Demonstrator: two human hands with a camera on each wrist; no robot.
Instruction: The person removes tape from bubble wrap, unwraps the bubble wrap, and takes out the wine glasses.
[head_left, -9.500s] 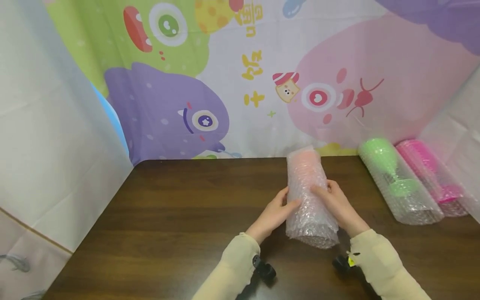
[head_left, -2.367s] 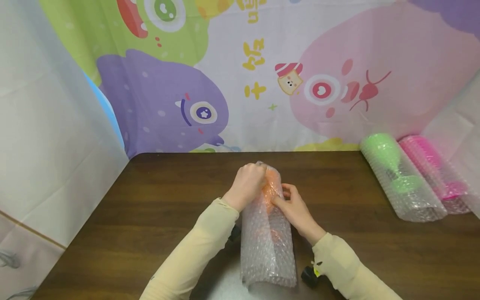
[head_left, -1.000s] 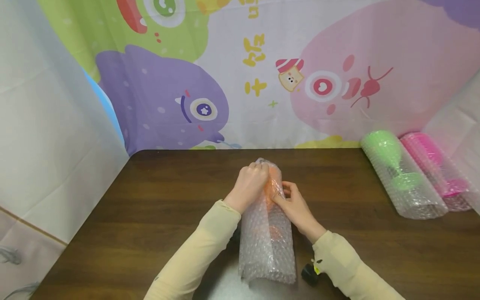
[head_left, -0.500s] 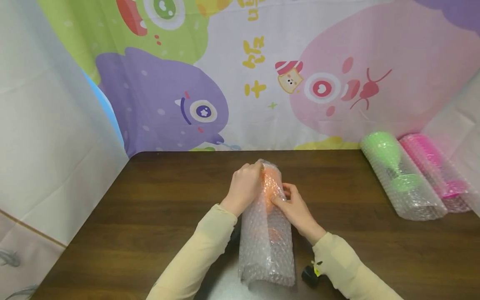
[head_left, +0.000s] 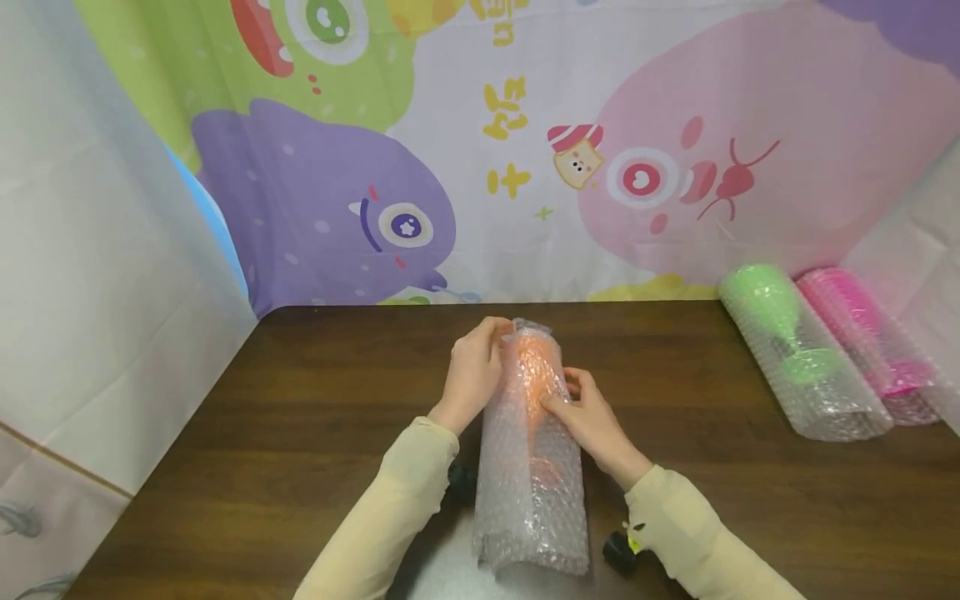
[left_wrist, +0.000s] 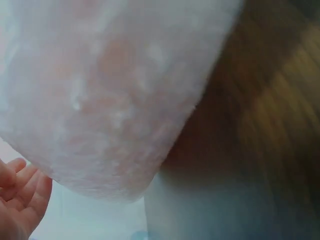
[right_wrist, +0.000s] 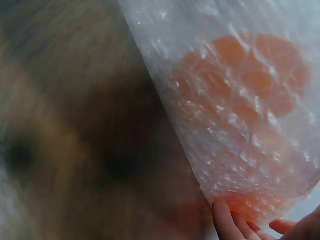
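An orange goblet-shaped thing (head_left: 535,367) lies rolled in clear bubble wrap (head_left: 517,500) in the middle of the head view, its wide part toward the back. At the far left of the roll, my left hand (head_left: 471,375) pinches the wrap's edge. In the left wrist view, the left hand's fingers (left_wrist: 37,197) show at the lower left beside the blurred wrap. My right hand (head_left: 596,421) grips the roll's right side, thumb on top and fingers partly hidden behind it. The right wrist view shows an orange disc (right_wrist: 245,75) through the bubbles, with the right hand's fingertips (right_wrist: 225,217) at the wrap.
Two similar bubble-wrapped goblet shapes, a green one (head_left: 780,325) and a pink one (head_left: 862,333), lie side by side at the right rear of the dark wooden table (head_left: 337,400). Behind the table hangs a cartoon-printed cloth (head_left: 510,250).
Since the oldest frame, both hands and the roll have shifted left and nearer. In the last half second, my left hand has slid left off the roll's top to its far left edge; the right stays.
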